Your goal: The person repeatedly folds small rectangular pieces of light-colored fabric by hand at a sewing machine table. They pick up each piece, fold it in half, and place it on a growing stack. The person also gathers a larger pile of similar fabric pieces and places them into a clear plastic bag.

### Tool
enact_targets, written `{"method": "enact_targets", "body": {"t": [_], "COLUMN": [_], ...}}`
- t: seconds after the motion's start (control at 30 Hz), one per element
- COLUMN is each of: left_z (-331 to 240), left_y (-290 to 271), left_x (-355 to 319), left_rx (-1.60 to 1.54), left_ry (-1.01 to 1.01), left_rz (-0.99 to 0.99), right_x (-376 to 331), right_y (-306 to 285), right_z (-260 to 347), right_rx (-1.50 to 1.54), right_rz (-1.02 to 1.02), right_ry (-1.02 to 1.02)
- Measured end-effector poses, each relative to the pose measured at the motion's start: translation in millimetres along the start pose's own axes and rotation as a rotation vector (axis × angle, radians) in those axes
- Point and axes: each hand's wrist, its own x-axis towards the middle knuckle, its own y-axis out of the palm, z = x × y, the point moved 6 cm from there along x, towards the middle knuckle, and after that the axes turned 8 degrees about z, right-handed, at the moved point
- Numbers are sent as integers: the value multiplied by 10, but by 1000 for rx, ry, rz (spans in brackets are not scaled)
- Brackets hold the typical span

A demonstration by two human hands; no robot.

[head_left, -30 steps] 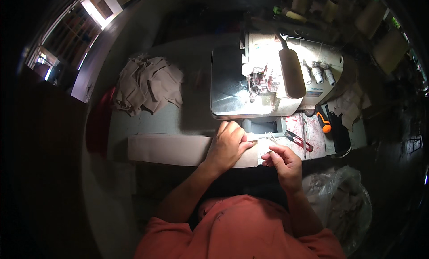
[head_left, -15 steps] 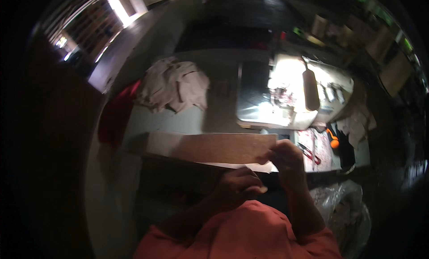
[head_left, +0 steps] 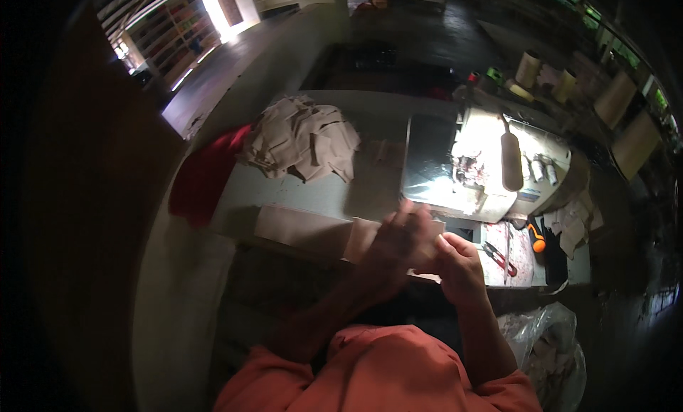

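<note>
A long beige fabric strip [head_left: 302, 227] lies along the front edge of the grey sewing table [head_left: 284, 191]. My left hand [head_left: 398, 241] is blurred from motion and lies on the strip's right end, fingers spread. My right hand [head_left: 459, 266] pinches the same end of the strip just to the right, in front of the sewing machine [head_left: 469, 166]. The strip's right end is folded or doubled under my hands.
A heap of beige fabric pieces [head_left: 302, 138] sits at the table's back left beside red cloth [head_left: 203, 177]. Red-handled snips [head_left: 500, 257] and an orange-handled tool [head_left: 535, 238] lie right of my hands. Thread cones [head_left: 528, 69] stand behind the machine. A plastic bag [head_left: 548, 348] sits at lower right.
The head view shifted. My left hand went from lying flat on the strip, dropped toward my body, then came back up onto the strip's right end; my right hand kept its pinch.
</note>
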Motion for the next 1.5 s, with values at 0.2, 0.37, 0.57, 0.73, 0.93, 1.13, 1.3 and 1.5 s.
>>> {"method": "enact_targets", "body": {"t": [0.2,0.37,0.57,0.73,0.93,1.13,1.3,1.5], "left_z": [-208,220,265,202,339,404,380,335], "left_y": [290,376,251,90,126,199,282,356], "left_x": [90,218,351,497,877,1069,1076,951], "left_rx": [-177,-779,-983,-711,-499,-473,-176,-7], "left_ry": [-23,-165,-369,-252,-177,-103,137,119], "left_rz": [213,319,343,207,171,150,86,150], "right_x": [-169,-180,-201,-194,147,267,281,176], "right_y": [-61,-80,-107,-106,-312,-422,-501,-443], "right_z": [51,77,118,172,274,260,62,-6], "right_rx": [-88,-191,-266,-207,-246,-244,-147,-112], "right_rz": [45,77,24,-1,-143,-164,-160,-189], "right_ry": [19,-79,-79,-70,-160,-194,-114,-218]}}
